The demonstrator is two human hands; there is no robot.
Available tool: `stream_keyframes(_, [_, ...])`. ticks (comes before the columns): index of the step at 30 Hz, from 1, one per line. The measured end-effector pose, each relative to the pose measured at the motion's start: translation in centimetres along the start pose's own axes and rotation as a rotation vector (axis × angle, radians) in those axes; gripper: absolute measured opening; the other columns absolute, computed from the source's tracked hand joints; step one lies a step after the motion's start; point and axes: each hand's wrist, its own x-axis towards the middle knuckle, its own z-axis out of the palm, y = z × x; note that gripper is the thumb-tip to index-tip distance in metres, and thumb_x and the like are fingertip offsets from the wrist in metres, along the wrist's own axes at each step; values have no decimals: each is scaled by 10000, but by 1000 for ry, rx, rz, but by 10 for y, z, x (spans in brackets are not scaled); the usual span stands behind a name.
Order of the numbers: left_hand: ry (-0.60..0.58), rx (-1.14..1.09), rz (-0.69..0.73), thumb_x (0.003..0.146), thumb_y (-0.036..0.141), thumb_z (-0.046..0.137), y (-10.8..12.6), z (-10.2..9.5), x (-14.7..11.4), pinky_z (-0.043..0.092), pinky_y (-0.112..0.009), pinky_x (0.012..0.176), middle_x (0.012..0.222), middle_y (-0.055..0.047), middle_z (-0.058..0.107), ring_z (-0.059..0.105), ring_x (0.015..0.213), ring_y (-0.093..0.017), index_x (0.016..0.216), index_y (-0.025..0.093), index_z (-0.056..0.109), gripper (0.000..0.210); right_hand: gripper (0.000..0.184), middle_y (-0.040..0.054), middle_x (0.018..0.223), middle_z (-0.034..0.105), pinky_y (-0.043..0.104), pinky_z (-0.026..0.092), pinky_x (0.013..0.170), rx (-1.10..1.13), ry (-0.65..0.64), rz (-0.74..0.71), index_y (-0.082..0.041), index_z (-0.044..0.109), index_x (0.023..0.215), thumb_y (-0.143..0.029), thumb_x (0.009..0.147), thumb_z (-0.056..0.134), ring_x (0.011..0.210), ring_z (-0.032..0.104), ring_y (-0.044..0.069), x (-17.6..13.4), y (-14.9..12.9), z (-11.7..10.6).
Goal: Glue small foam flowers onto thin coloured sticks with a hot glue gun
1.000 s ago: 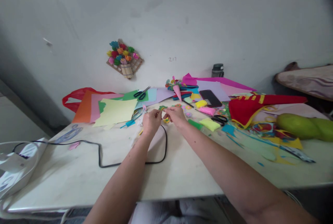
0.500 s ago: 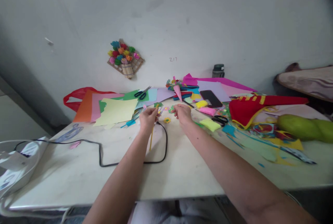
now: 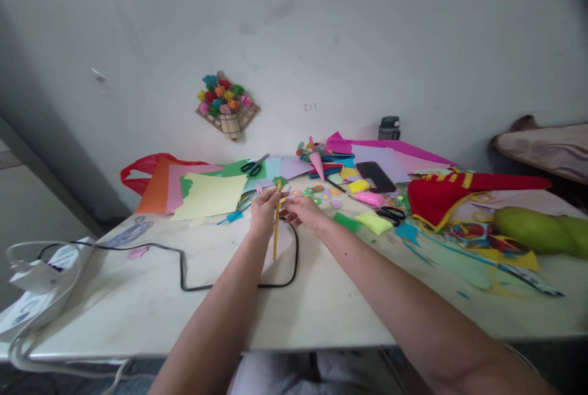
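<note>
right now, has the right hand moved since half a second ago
Yes: judged against the pink cone, the right hand has moved left, toward the left hand.

Matt, paper-like yellow strip (image 3: pixel 276 233) and smooth tabletop (image 3: pixel 331 321)

My left hand (image 3: pixel 263 211) and right hand (image 3: pixel 307 210) are over the middle of the table (image 3: pixel 344 321). Far left, scissors (image 3: pixel 257 166) lie on paper sheets (image 3: pixel 209 196); far right, a phone (image 3: pixel 375 177) lies before a bottle (image 3: pixel 389 128). At left, a cable (image 3: pixel 197 288) runs from a charger (image 3: pixel 37 277) toward my hands. Fruit (image 3: pixel 528 226) lies at right.
</note>
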Motion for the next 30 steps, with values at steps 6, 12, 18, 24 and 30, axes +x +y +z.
stream_keyframes(6, [-91, -109, -70, 613, 422, 658, 3, 5, -4, 323, -187, 319, 892, -89, 663, 430, 355, -42, 909, 123, 562, 431, 153, 19, 594, 608, 147, 240, 352, 25, -48, 0, -117, 570, 647, -218, 747, 514, 433, 492, 46, -3, 1, 4])
stream_keyframes(12, [-186, -240, -154, 656, 350, 637, 1, 5, -1, 351, -193, 313, 853, -87, 670, 508, 403, -89, 867, 133, 541, 317, 192, -40, 477, 496, 156, 237, 351, 180, -137, -55, -134, 525, 603, -289, 683, 605, 406, 431, 44, 4, 12, 2])
stream_keyframes(18, [-252, -356, -268, 692, 231, 574, 3, 3, -1, 407, -214, 349, 818, -78, 674, 592, 518, -147, 766, 143, 549, 118, 314, -70, 414, 433, 165, 231, 334, 260, -244, -97, -144, 500, 579, -374, 562, 714, 365, 369, 37, 5, 12, 0])
stream_keyframes(24, [-332, -349, -179, 670, 273, 576, 3, -3, 2, 444, -238, 429, 890, -105, 669, 620, 615, -176, 816, 121, 604, 212, 322, -52, 395, 487, 165, 241, 306, 164, -121, -143, -146, 490, 534, -380, 582, 705, 327, 384, 39, 4, 7, 0])
stream_keyframes(30, [-269, -311, -112, 612, 248, 618, 7, -7, 2, 452, -256, 545, 808, -104, 675, 625, 730, -204, 764, 101, 644, 213, 302, -29, 461, 567, 167, 250, 278, 144, -80, -162, -133, 519, 549, -368, 590, 706, 288, 387, 32, 1, 3, 0])
